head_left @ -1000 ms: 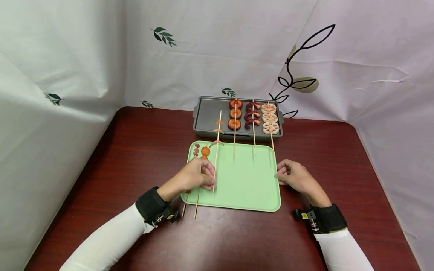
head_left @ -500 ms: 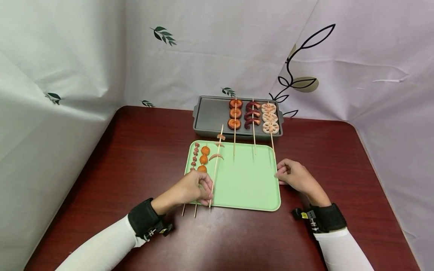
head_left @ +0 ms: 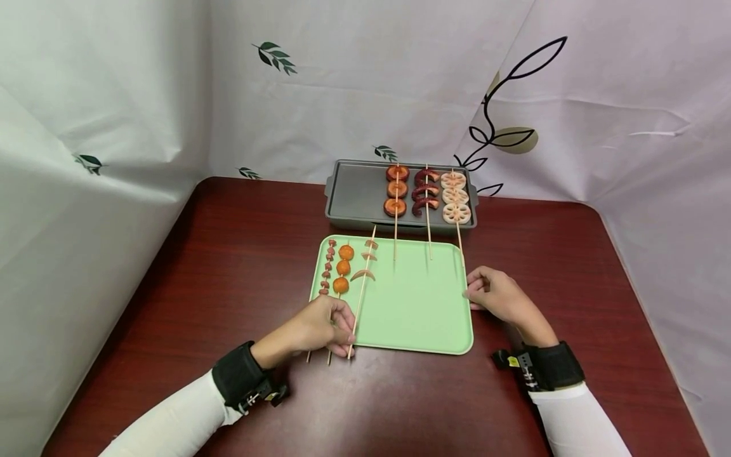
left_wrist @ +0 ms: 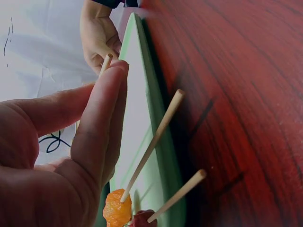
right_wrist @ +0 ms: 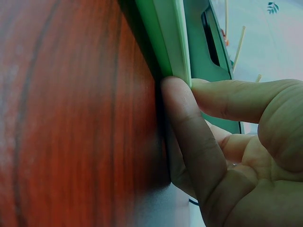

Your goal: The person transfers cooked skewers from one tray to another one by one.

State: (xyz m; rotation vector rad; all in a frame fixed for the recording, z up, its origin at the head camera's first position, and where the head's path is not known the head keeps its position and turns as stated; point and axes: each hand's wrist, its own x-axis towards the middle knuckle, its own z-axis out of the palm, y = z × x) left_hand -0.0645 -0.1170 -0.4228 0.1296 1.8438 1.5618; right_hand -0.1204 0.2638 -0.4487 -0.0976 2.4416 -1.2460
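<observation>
My left hand (head_left: 321, 325) pinches the near end of a wooden skewer (head_left: 362, 289) between thumb and fingers. That skewer carries three curved pinkish pieces and slants over the left part of a light green tray (head_left: 419, 304). Left of it, on the tray, lie a skewer of orange balls (head_left: 343, 268) and one of small dark red pieces (head_left: 327, 266); their handle ends stick out past the front rim, beside my left hand. My right hand (head_left: 495, 295) grips the tray's right rim. In the right wrist view, thumb and finger pinch the tray edge (right_wrist: 176, 47).
Behind the tray stands a grey grill pan (head_left: 360, 190). Its right part bears skewers of brown round slices (head_left: 396, 189), dark red tentacle pieces (head_left: 425, 192) and lotus root slices (head_left: 455, 196), with handles reaching over the tray. A fabric backdrop (head_left: 354, 82) rises behind the table (head_left: 240, 266).
My left hand has drawn the skewer of pinkish pieces toward the front of the table, away from the pan and down over the tray. My right hand has stayed at the tray's rim.
</observation>
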